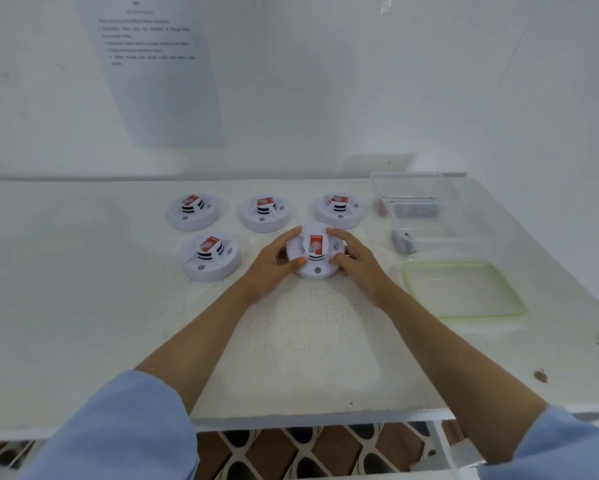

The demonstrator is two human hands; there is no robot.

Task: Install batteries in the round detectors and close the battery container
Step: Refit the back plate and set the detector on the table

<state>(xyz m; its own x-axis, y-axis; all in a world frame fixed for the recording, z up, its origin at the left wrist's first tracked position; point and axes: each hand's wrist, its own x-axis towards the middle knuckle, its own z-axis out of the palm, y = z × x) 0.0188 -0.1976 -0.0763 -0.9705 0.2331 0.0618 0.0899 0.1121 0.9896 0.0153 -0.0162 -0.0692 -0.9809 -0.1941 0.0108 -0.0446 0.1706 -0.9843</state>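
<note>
Several white round detectors with red labels lie on the white table. One detector (316,252) sits in the middle, and both hands grip it: my left hand (273,263) on its left rim, my right hand (351,258) on its right rim. Three detectors stand in a back row (192,211) (265,213) (339,209), and another (210,256) lies front left. At the right stands a clear battery container (426,220) holding batteries, with its green-rimmed lid (462,289) lying flat in front of it.
A second clear box (412,185) stands at the back right. Loose batteries (403,242) and a reddish one (381,206) lie beside the containers. An instruction sheet (159,64) hangs on the wall behind. The table edge (291,415) runs close to me.
</note>
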